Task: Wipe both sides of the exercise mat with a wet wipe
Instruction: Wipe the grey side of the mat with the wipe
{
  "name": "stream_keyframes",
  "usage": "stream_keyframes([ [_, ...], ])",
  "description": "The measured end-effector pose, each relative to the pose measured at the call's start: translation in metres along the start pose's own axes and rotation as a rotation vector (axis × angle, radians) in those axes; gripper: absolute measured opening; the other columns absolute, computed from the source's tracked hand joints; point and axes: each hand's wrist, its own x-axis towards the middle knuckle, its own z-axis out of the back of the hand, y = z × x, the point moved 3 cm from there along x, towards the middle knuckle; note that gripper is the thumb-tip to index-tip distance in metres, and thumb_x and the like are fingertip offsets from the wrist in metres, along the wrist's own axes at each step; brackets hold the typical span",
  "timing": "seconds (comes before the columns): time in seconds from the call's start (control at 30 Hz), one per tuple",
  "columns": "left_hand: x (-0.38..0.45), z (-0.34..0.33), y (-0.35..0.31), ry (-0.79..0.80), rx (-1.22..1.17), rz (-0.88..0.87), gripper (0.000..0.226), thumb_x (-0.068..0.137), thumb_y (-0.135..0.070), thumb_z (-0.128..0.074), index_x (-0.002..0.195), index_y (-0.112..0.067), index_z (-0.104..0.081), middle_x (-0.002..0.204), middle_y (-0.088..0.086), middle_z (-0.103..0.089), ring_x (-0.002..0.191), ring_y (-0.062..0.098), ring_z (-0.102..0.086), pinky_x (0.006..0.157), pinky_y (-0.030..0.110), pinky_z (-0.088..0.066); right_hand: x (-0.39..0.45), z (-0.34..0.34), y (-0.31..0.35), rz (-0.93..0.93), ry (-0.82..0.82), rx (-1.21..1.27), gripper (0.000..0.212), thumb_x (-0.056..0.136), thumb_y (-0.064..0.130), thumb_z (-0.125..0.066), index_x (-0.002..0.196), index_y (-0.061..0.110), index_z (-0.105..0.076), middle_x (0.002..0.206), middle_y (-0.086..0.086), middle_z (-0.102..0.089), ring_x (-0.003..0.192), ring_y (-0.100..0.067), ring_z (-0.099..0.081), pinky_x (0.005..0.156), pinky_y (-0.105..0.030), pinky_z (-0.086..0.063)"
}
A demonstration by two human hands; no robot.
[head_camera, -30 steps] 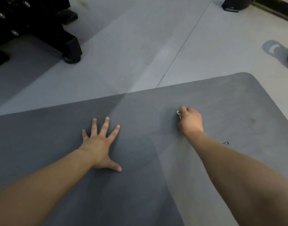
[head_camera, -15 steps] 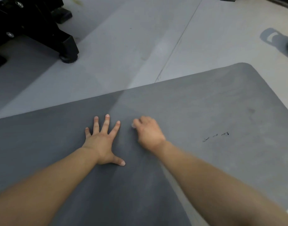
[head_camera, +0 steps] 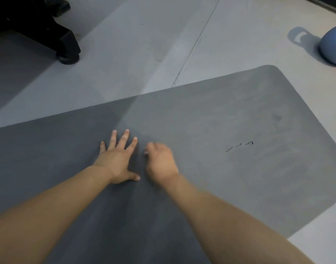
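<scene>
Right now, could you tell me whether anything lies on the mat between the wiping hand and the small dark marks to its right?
Nothing visible: bare mat lies between the right hand and the dark marks.

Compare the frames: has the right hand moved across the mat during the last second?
Yes. The right hand has swept leftward over the mat, away from the black scuff marks, ending beside the planted left hand.

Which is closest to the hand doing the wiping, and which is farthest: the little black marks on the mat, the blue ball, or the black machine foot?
From the right hand:
1. Black marks, on the mat, to its right.
2. Black machine foot, far left on the floor.
3. Blue ball, far right corner.
</scene>
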Motion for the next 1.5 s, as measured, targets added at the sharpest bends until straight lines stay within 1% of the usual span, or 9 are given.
stream_keyframes([
  [0.1, -0.018, -0.012, -0.005, -0.14, -0.078, -0.08, 0.1, 0.085, -0.063, -0.064, 0.161, -0.028, -0.01, 0.169, -0.001, 0.009, 0.155, 0.025, 0.011, 0.125, 0.049, -0.012, -0.018, -0.013, 0.033, 0.117, 0.068, -0.016, 0.042, 0.072, 0.016, -0.072, 0.111, 0.007, -0.06, 0.092, -0.014, -0.061, 0.084, -0.035, -0.057, 0.074, -0.041, -0.045],
  [0.2, -0.036, -0.031, -0.01, -0.227, -0.071, -0.097, 0.083, 0.094, -0.061, -0.049, 0.161, -0.027, -0.014, 0.169, 0.0, 0.004, 0.155, 0.024, 0.008, 0.126, 0.044, -0.01, -0.021, 0.008, -0.007, 0.19, 0.015, -0.101, 0.022, 0.071, 0.01, -0.069, 0.091, 0.01, -0.061, 0.081, -0.013, -0.058, 0.075, -0.036, -0.058, 0.064, -0.039, -0.047],
  [0.43, -0.044, -0.043, -0.008, -0.019, 0.03, -0.145, 0.147, 0.047, -0.105, -0.043, 0.154, -0.03, 0.025, 0.159, -0.001, 0.04, 0.144, 0.03, 0.04, 0.123, 0.056, 0.008, -0.049, 0.094, -0.177, -0.307, -0.182, -0.275, 0.015, 0.077, 0.005, -0.048, 0.084, 0.003, -0.061, 0.079, -0.023, -0.059, 0.073, -0.043, -0.059, 0.064, -0.041, -0.046],
  [0.53, -0.046, -0.043, -0.014, -0.009, 0.083, -0.18, 0.154, 0.045, -0.099, -0.056, 0.156, -0.027, 0.022, 0.158, -0.006, 0.039, 0.144, 0.035, 0.038, 0.122, 0.06, 0.005, -0.047, 0.078, -0.143, -0.357, -0.259, -0.178, 0.011, 0.07, 0.005, -0.046, 0.076, 0.004, -0.055, 0.072, -0.023, -0.057, 0.066, -0.042, -0.057, 0.058, -0.041, -0.044],
  [0.77, -0.055, -0.049, -0.022, -0.077, 0.019, -0.359, 0.127, 0.068, -0.076, -0.07, 0.161, -0.024, -0.002, 0.166, -0.009, 0.017, 0.151, 0.015, 0.023, 0.126, 0.037, 0.002, -0.094, -0.013, 0.028, 0.068, -0.018, 0.018, 0.026, 0.066, 0.018, -0.063, 0.091, 0.011, -0.06, 0.085, -0.01, -0.06, 0.077, -0.032, -0.057, 0.066, -0.037, -0.046],
  [0.87, -0.062, -0.052, -0.021, -0.063, 0.054, -0.351, 0.12, 0.072, -0.076, -0.064, 0.161, -0.027, -0.001, 0.166, -0.008, 0.02, 0.151, 0.018, 0.024, 0.126, 0.042, 0.0, -0.101, -0.008, 0.017, 0.205, 0.003, -0.089, 0.023, 0.07, 0.02, -0.055, 0.093, 0.015, -0.058, 0.084, -0.008, -0.057, 0.077, -0.029, -0.054, 0.064, -0.035, -0.043],
  [1.13, -0.068, -0.051, -0.049, -0.056, 0.164, -0.188, 0.128, 0.054, -0.102, -0.042, 0.154, -0.047, 0.014, 0.166, 0.004, 0.01, 0.152, 0.037, 0.013, 0.122, 0.059, -0.003, -0.096, 0.081, -0.154, -0.259, -0.204, -0.29, 0.014, 0.069, 0.0, -0.053, 0.079, 0.008, -0.059, 0.071, -0.015, -0.054, 0.062, -0.037, -0.055, 0.055, -0.036, -0.041],
  [1.37, -0.058, -0.046, -0.062, -0.087, 0.193, -0.145, 0.129, 0.046, -0.103, -0.047, 0.155, -0.05, -0.001, 0.158, 0.008, -0.006, 0.146, 0.041, -0.006, 0.119, 0.06, -0.015, -0.118, 0.023, -0.055, -0.21, -0.232, -0.033, 0.025, 0.072, 0.016, -0.037, 0.079, 0.01, -0.059, 0.074, -0.014, -0.058, 0.067, -0.036, -0.057, 0.059, -0.039, -0.048],
  [1.5, -0.059, -0.047, -0.065, -0.034, 0.208, -0.234, 0.136, 0.047, -0.092, -0.053, 0.16, -0.036, 0.0, 0.165, 0.001, 0.013, 0.15, 0.04, 0.014, 0.12, 0.063, -0.011, -0.15, -0.01, 0.023, -0.053, 0.006, 0.053, 0.021, 0.068, 0.017, -0.07, 0.082, 0.015, -0.055, 0.078, -0.008, -0.054, 0.071, -0.031, -0.054, 0.06, -0.038, -0.043],
])
